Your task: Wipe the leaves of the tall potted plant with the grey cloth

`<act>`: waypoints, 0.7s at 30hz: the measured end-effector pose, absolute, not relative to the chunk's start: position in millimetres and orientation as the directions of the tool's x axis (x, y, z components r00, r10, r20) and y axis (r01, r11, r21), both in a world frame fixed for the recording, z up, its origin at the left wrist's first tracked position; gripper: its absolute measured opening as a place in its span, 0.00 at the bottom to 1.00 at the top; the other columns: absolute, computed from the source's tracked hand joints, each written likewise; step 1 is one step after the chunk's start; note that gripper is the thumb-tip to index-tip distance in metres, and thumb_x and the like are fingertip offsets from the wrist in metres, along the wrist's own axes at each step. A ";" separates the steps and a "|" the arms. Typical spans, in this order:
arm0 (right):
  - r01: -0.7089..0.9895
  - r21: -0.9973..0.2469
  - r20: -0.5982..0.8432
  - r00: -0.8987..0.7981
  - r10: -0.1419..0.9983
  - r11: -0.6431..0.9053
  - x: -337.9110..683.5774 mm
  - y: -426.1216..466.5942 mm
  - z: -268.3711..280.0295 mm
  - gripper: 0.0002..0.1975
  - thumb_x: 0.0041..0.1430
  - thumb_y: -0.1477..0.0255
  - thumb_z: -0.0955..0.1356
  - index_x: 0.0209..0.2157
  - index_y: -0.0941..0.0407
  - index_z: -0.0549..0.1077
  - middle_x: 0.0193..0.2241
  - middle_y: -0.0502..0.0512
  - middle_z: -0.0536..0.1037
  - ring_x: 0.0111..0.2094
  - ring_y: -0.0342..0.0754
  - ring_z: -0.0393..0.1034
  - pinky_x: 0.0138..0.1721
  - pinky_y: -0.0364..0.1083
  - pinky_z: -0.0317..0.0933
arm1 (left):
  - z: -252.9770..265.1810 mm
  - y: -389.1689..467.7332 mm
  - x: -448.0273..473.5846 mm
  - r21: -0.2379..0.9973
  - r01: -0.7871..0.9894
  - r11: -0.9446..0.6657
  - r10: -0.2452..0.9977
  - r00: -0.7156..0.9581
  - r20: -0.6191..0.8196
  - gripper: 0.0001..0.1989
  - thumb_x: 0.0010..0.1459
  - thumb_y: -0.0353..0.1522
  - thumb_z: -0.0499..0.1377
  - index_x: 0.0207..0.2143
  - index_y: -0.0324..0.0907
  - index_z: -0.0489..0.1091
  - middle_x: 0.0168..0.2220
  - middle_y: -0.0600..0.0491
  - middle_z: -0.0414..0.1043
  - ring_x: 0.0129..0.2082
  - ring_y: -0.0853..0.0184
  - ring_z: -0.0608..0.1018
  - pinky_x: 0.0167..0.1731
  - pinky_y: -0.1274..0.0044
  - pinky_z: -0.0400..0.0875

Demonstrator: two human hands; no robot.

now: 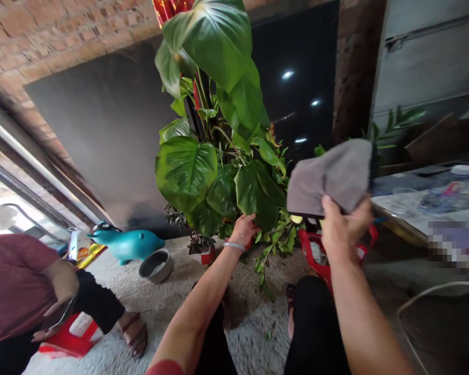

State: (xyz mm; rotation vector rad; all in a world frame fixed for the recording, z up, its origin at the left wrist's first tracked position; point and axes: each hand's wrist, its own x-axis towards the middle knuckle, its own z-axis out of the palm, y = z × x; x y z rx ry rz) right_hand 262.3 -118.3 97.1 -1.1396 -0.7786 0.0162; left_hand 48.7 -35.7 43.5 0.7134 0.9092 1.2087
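Right hand point(342, 224) is gripping a cloth point(332, 174); left hand point(245, 230) is reaching toward a leaf point(256, 192), fingers half-curled, hold unclear. Wiping is seemingly in hand, next needing light contact.

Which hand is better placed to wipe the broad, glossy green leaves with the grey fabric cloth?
Probably the right hand: it holds the grey fabric cloth beside the broad green leaves, while the left hand is at their lower edge.

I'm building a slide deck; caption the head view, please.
Left hand at the lower leaves of a tall leafy plant, right hand holding up a grey cloth.
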 end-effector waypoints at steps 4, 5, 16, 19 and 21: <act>0.287 -0.857 0.515 0.451 0.729 0.428 212.6 -92.1 91.5 0.25 0.46 0.60 0.70 0.46 0.55 0.77 0.43 0.61 0.83 0.45 0.61 0.77 0.52 0.58 0.68 | 47.1 -41.7 56.2 0.856 -0.479 0.195 0.978 0.034 -0.204 0.13 0.42 0.29 0.70 0.31 0.41 0.71 0.25 0.55 0.75 0.25 0.68 0.76 0.31 0.76 0.72; 0.255 -0.897 0.439 0.402 0.804 0.362 206.3 -94.2 72.6 0.25 0.44 0.60 0.69 0.45 0.55 0.77 0.42 0.61 0.84 0.44 0.61 0.77 0.52 0.59 0.68 | 45.2 -45.1 53.1 0.861 -0.473 0.186 0.978 0.002 -0.211 0.13 0.42 0.29 0.70 0.31 0.40 0.71 0.25 0.55 0.75 0.25 0.68 0.76 0.32 0.76 0.72; 0.579 -0.795 0.405 0.281 0.870 0.183 195.9 -191.4 -38.7 0.24 0.52 0.63 0.68 0.50 0.55 0.76 0.44 0.65 0.83 0.44 0.64 0.79 0.45 0.58 0.70 | -3.4 -189.5 -10.7 0.868 -0.365 0.337 0.940 0.177 -0.291 0.30 0.46 0.40 0.76 0.52 0.43 0.76 0.52 0.43 0.77 0.43 0.61 0.79 0.38 0.73 0.75; 0.644 -0.558 0.638 -0.070 0.766 0.523 151.3 -198.1 -5.3 0.27 0.54 0.75 0.66 0.57 0.55 0.72 0.45 0.62 0.83 0.43 0.60 0.77 0.44 0.56 0.68 | 4.3 -208.0 -3.6 0.776 -0.546 0.315 0.945 0.252 -0.207 0.30 0.45 0.42 0.77 0.49 0.42 0.78 0.45 0.46 0.80 0.44 0.59 0.80 0.42 0.71 0.76; 0.633 -0.438 0.679 -0.232 0.697 0.638 123.9 -200.9 10.3 0.29 0.52 0.80 0.65 0.57 0.55 0.71 0.44 0.61 0.83 0.42 0.60 0.76 0.44 0.58 0.67 | 11.9 -206.6 -2.4 0.713 -0.665 0.222 0.974 0.110 -0.200 0.23 0.42 0.40 0.79 0.39 0.40 0.79 0.38 0.49 0.81 0.42 0.61 0.81 0.47 0.73 0.75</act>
